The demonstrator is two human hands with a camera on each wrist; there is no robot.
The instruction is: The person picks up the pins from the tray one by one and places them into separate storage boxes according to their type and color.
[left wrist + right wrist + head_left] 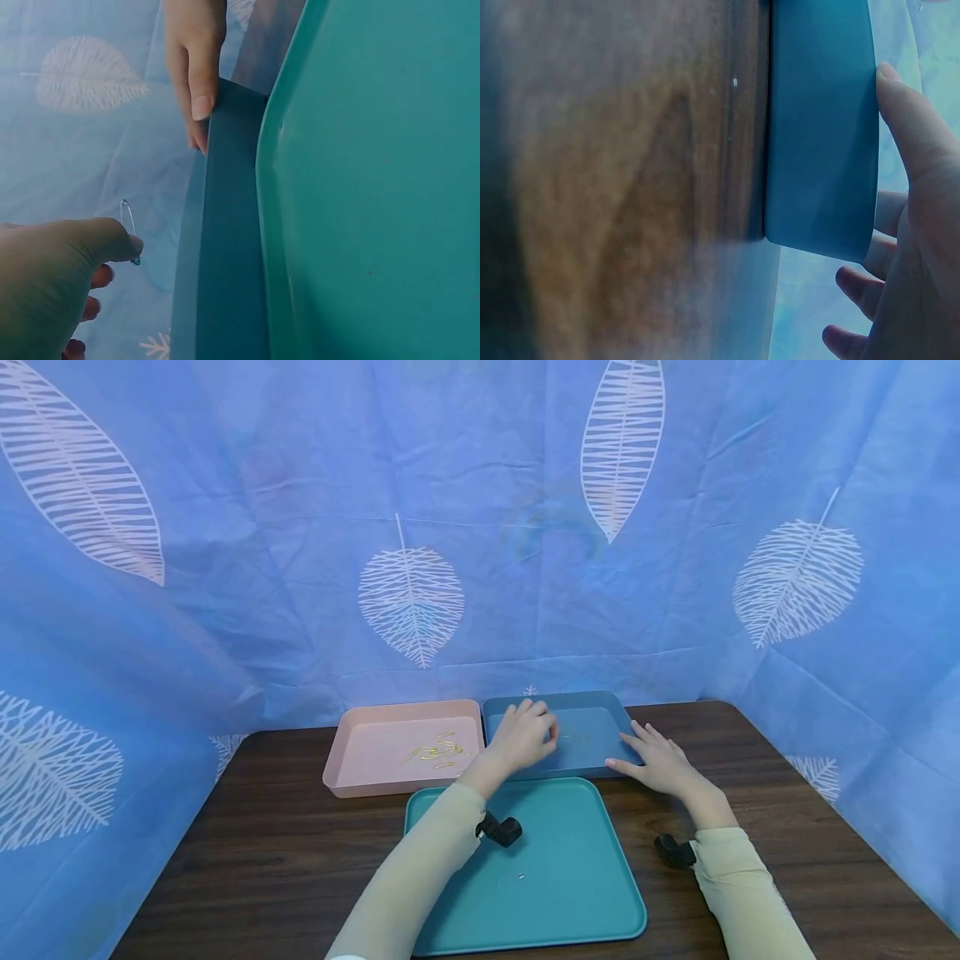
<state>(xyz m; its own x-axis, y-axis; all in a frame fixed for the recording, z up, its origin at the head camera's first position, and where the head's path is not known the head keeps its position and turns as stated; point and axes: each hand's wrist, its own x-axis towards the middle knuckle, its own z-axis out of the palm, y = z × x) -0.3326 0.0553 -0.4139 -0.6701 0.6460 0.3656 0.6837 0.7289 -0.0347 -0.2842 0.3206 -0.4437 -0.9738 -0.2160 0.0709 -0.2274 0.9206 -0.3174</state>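
My left hand (519, 737) hovers over the blue tray (600, 747) at the back. Between its thumb and finger it pinches a silver safety pin (130, 229), which stands up past the thumb in the left wrist view. My right hand (662, 762) is at the right end of that tray, its fingers spread and thumb at the rim in the right wrist view (922, 172). A few faint thin pieces (572, 735) lie on the blue tray's floor.
A pink tray (363, 756) holding several gold-coloured safety pins (441, 750) stands left of the blue one. In front lies a larger teal tray (570, 835), with a tiny shiny piece (521, 877) on it. All rest on a dark wooden table (300, 860), before a blue leaf-patterned cloth (487, 585).
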